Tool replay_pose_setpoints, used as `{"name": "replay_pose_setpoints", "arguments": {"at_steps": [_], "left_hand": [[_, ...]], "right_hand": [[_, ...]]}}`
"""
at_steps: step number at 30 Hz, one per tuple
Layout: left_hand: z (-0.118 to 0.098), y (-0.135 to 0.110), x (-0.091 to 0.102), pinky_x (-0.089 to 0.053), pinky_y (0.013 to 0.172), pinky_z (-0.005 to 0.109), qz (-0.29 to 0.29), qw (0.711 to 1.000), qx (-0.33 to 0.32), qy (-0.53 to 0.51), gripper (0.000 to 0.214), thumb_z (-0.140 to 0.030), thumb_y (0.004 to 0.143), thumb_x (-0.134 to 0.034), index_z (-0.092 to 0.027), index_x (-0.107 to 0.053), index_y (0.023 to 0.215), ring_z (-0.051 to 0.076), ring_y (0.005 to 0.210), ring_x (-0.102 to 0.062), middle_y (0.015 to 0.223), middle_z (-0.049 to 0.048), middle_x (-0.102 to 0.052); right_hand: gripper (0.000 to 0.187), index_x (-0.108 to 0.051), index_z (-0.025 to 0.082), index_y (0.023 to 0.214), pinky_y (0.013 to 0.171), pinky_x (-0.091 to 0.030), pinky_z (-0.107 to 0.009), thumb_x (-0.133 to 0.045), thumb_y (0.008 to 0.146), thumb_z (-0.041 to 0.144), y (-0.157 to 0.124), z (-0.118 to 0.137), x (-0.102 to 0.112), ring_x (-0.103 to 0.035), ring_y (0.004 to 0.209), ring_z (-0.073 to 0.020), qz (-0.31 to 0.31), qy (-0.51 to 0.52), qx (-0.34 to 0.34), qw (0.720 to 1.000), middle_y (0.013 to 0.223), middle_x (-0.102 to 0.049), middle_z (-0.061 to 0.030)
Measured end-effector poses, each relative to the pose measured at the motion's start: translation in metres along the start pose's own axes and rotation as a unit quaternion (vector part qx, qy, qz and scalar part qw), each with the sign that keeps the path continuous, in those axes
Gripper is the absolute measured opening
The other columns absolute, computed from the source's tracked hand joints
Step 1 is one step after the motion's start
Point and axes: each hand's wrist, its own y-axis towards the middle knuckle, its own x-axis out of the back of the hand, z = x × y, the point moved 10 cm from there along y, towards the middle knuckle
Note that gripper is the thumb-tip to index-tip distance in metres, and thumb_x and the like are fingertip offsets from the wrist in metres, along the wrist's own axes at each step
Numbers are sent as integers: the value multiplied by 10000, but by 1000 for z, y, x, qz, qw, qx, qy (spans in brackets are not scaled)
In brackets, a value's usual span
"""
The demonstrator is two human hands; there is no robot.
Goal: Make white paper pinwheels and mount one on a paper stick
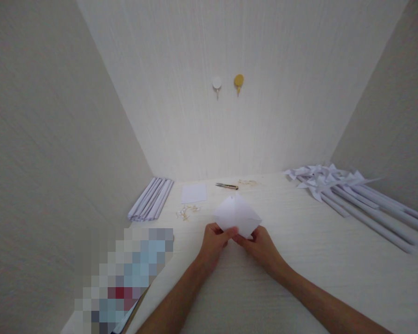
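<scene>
Between my two hands is a square sheet of white paper (pixel 238 213), turned cornerwise, with crease lines and what looks like a slit near its right corner. My left hand (pixel 215 241) is closed on its lower left edge, thumb on top. My right hand (pixel 259 243) pinches the lower corner, its fingers partly behind the paper. Just beyond the sheet lies a pair of slim snips or small scissors (pixel 227 186). Left of the sheet, a small heap of pale fasteners or bits (pixel 188 211) rests on the table, too small to name surely.
A stack of white paper squares (pixel 194 193) lies at the back. Rolled paper tubes (pixel 151 199) are bundled at left. Paper pinwheels on tubes (pixel 348 190) are piled at right. More small bits (pixel 248 182) lie near the wall, which bears two hooks (pixel 238 80). A blurred-out patch covers the lower left.
</scene>
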Motion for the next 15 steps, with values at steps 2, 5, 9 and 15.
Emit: {"name": "replay_pose_setpoints", "arguments": {"at_steps": [2, 5, 9, 15], "left_hand": [[1, 0, -1, -184, 408, 217, 3, 1000, 2, -1, 269, -346, 461, -732, -117, -594, 485, 39, 395, -280, 411, -32, -451], [3, 1, -1, -224, 417, 227, 8, 1000, -1, 3, 291, -372, 443, -740, -121, -617, 525, 62, 415, -326, 432, -16, -477], [2, 3, 9, -186, 393, 214, -35, 999, -12, -8, 325, -386, 442, -737, -131, -536, 462, 44, 386, -275, 387, -52, -389], [-8, 4, 23, -144, 380, 188, -80, 995, -28, -56, 250, -319, 511, -699, -136, -533, 550, 28, 380, -242, 402, -84, -344]], "right_hand": [[295, -602, 157, 889, 660, -478, -349, -598, 656, 338, 1, -1, -1, -594, 780, -224, 6, 0, 2, 1000, 882, -661, -96], [251, -603, 166, 877, 676, -468, -334, -573, 684, 324, 0, 0, -7, -586, 770, -207, 30, 7, 17, 999, 805, -659, -68], [139, -596, 166, 775, 624, -457, -284, -576, 664, 248, -2, 1, -11, -565, 700, -168, 53, 29, 19, 998, 735, -632, -32], [115, -548, 154, 652, 382, -333, -184, -596, 626, 256, 0, -1, 4, -405, 438, -68, -1, 103, -20, 995, 534, -483, 40]]}}
